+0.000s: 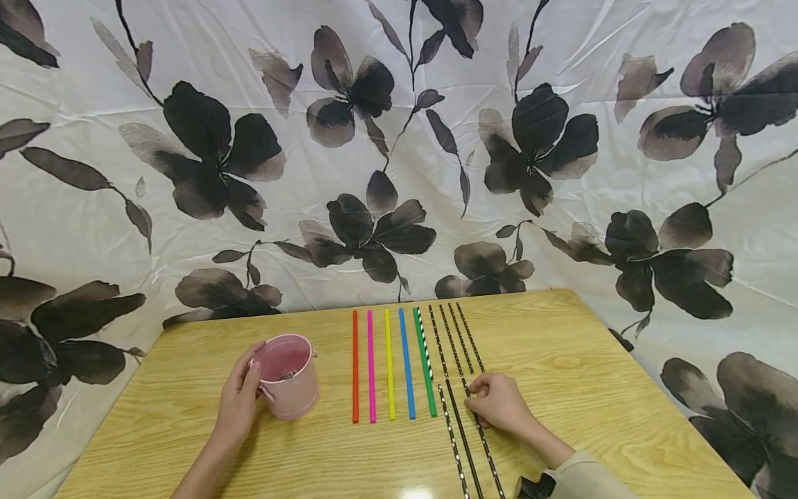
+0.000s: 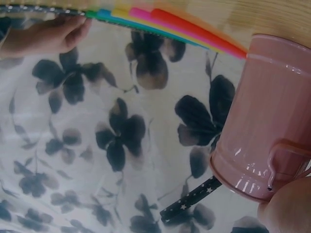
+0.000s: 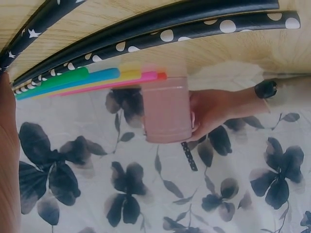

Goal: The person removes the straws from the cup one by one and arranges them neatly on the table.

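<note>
My left hand (image 1: 240, 395) grips a small pink metal bucket (image 1: 291, 398) by its left side, near the handle lug. The bucket stands upright on the table's left part. A black straw with white stars (image 2: 189, 199) sticks out of its mouth in the left wrist view. At the right, my right hand (image 1: 499, 402) pinches a black straw with white stars (image 1: 489, 450) near its far end, with thumb and fingers at the straw. Beside it lie a plain black straw (image 1: 464, 443) and a black straw with white dots (image 1: 453, 443).
Red (image 1: 355, 367), pink (image 1: 371, 367), yellow (image 1: 390, 367), blue (image 1: 406, 367) and green (image 1: 425, 367) straws lie in a row mid-table. A black-and-white striped straw and several patterned black straws (image 1: 458, 339) lie farther back. A flowered cloth (image 1: 436, 173) hangs behind the wooden table (image 1: 611, 388).
</note>
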Tool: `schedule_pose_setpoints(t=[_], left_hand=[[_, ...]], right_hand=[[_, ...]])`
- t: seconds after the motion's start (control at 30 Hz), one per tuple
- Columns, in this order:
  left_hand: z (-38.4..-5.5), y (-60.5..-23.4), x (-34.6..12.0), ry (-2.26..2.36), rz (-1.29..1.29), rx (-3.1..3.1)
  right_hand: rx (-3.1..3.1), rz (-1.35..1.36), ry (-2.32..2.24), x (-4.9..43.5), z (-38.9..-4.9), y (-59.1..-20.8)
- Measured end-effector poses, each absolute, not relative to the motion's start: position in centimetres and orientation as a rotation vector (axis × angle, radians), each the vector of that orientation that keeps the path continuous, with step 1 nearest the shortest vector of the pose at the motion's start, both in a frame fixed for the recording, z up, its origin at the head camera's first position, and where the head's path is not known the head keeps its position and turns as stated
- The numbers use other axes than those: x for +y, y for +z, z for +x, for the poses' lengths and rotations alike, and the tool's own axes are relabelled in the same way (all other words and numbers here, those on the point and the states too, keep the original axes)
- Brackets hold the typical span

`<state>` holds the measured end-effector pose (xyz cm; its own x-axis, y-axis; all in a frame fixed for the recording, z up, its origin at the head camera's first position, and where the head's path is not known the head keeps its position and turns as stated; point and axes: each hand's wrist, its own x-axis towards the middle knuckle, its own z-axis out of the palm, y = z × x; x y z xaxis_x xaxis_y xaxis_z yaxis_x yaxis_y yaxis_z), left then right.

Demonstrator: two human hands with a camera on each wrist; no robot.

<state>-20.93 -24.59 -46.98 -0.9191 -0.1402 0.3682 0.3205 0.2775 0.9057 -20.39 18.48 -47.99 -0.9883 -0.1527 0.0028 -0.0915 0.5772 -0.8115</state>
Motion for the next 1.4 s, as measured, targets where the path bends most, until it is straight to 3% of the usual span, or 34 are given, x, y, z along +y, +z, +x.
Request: schedule_pose_setpoints(t=[0.67, 0.97, 1.4], left_hand=[[-20.8, -47.0, -24.8, -1.673, -0.332, -2.187], [-20.7, -47.0, -24.8, -1.676, -0.299, -2.201], [-20.3, -47.0, -24.3, -1.738, -0.245, -2.170]], right_hand=[[2.698, -0.193, -1.440, 18.8, -20.5, -48.0], [2.949, -0.261, -1.303, 17.9, -21.1, -45.8], [2.893, -0.726, -1.369, 10.6, -22.7, -41.7]])
